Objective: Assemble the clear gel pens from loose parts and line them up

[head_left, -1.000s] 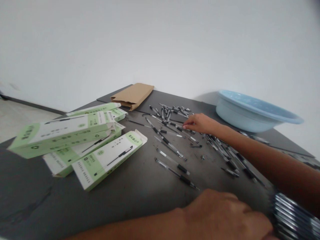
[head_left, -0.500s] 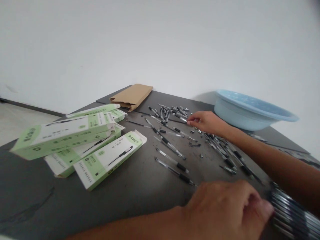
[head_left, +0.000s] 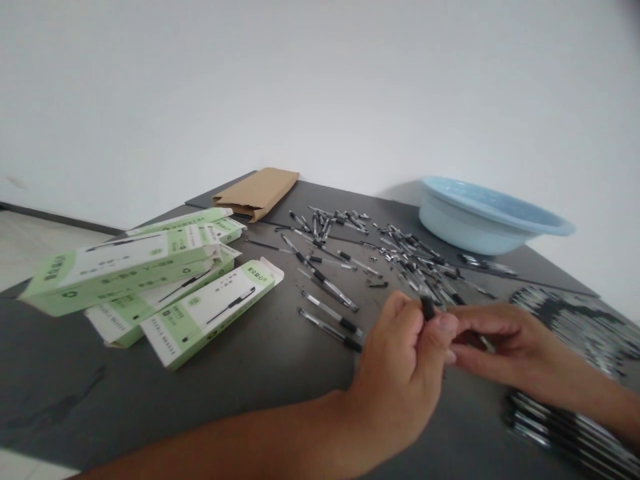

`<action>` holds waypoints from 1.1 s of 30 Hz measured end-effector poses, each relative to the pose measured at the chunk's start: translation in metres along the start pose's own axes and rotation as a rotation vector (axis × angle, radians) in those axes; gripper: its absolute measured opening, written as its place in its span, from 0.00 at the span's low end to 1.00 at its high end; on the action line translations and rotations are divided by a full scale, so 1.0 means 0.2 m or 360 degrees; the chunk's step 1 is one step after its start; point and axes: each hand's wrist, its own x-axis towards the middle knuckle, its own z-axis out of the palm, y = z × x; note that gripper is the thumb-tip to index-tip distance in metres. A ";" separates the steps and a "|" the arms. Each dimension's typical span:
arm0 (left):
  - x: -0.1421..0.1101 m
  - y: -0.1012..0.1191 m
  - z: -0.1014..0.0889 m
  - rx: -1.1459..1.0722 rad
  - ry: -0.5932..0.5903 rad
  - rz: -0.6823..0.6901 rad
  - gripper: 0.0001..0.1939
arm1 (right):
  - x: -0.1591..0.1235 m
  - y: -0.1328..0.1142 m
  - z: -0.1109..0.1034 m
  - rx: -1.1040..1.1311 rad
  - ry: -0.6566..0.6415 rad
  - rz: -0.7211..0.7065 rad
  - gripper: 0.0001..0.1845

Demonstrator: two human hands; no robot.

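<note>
In front of me my left hand (head_left: 400,373) is closed around a pen (head_left: 428,307), whose black end sticks up above the thumb; my fingers cover most of it. My right hand (head_left: 495,340) meets it from the right, thumb and fingers pinched together by the left thumb. A small pale piece shows between the right fingers, too blurred to name. Beyond both hands lie loose clear pens with black grips (head_left: 325,310) and a heap of pen parts (head_left: 415,250). Under the right forearm sits a row of pens (head_left: 565,427).
Green-and-white pen boxes (head_left: 215,310) are piled on the left of the dark table (head_left: 200,413). A brown paper bag (head_left: 260,190) lies at the back. The light blue basin (head_left: 480,227) stands back right, with more pens (head_left: 575,320) spread in front of it.
My right hand has drawn back from the heap of pens to meet the left hand. My left hand has risen from the lower right and now shows a pen's black end. The view has shifted slightly.
</note>
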 end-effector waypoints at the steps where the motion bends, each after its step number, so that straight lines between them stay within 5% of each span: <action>1: 0.00 0.01 0.00 0.0008 0.0004 0.0058 0.16 | 0.03 0.00 -0.04 0.0194 -0.0024 0.0016 0.16; 4: -0.01 0.03 -0.01 0.0005 -0.0014 0.0193 0.16 | 0.20 0.01 -0.13 0.0500 0.0068 0.0064 0.22; 6: -0.01 0.04 -0.02 0.0023 -0.0058 0.0202 0.17 | 0.38 0.02 -0.13 0.0247 0.0305 0.0178 0.26; 9: -0.02 0.04 -0.02 0.0072 -0.0131 0.0172 0.16 | 0.70 0.02 -0.03 -0.0394 0.0124 0.0068 0.25; 15: -0.03 0.01 -0.02 0.0225 -0.0214 0.0228 0.15 | 1.16 0.04 0.18 -0.0764 -0.0042 0.0005 0.14; 26: -0.02 0.03 -0.03 0.0247 -0.0240 0.0201 0.15 | 1.25 0.05 0.18 -0.0927 -0.0130 0.0073 0.12; 33: -0.02 0.01 -0.03 0.0162 -0.0282 0.0165 0.15 | 1.05 -0.10 0.07 -0.0670 0.0125 0.0009 0.10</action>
